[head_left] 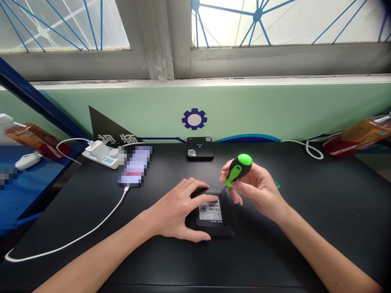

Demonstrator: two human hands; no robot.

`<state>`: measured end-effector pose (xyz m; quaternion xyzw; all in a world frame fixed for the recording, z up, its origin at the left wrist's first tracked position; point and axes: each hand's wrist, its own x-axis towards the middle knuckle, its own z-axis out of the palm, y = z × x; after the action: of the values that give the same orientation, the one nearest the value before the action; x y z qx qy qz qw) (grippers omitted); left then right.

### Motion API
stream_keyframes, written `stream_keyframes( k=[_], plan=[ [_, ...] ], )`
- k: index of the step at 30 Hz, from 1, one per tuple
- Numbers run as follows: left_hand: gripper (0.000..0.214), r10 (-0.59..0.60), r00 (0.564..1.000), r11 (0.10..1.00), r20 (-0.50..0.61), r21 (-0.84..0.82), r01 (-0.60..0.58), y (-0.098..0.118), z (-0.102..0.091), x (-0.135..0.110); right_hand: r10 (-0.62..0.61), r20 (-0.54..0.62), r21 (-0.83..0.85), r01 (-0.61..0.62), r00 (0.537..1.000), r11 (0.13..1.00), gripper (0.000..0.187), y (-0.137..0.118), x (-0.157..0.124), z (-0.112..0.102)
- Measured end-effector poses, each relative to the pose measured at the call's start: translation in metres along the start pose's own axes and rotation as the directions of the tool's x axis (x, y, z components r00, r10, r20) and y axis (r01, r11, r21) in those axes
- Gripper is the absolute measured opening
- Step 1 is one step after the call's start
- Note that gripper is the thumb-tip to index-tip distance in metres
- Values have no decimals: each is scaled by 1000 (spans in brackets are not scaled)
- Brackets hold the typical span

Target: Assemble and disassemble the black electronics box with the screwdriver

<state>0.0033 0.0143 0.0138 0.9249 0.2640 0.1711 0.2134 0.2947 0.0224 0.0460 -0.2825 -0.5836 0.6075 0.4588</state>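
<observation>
Under the left hand (180, 211): a black box (218, 228) lying flat on the table (275, 252), label (210, 211) side up. The hand is spread, fingers apart, not curled around anything. Its fingertips rest on the box's top near the far edge, and the thumb lies along the near left edge. The palm sits on the table just left of the box.

Right of that hand, across the box: right hand (259, 193), fingers closed around a screwdriver (240, 167) with a green-and-black handle. The handle tilts up and away to the right, and the shaft points down-left to the box's far right corner. The tip looks to be at that corner; actual contact cannot be told. A green object (276, 185) shows just behind the right hand, mostly hidden.

Beyond both hands, near the wall: second box (200, 147), black, well apart from the first.

Beyond the left hand and to its left: phone (136, 166), screen blurred. A white cable (91, 232) is plugged into it and trails past the left forearm. Further left is a power strip (105, 159) with a white charger (97, 148).

Far right of the right hand: a bottle (357, 136) on its side.
</observation>
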Motion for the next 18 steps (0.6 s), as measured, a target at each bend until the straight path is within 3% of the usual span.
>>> stream_keyframes(
  k=[8, 12, 18],
  plan=[
    [89, -8, 1000, 1000, 11, -1, 8, -1, 2, -1, 15, -67, 20, -14, 998, 1000, 32, -6, 3, 8],
    [89, -10, 1000, 1000, 15, 1, 10, 0, 1, 0, 23, -68, -42, -26, 997, 999, 19, -4, 2, 6],
    [88, -5, 1000, 1000, 6, 6, 5, 0, 1, 0, 27, -64, -85, -32, 998, 996, 13, -1, 1, 2]
  ],
)
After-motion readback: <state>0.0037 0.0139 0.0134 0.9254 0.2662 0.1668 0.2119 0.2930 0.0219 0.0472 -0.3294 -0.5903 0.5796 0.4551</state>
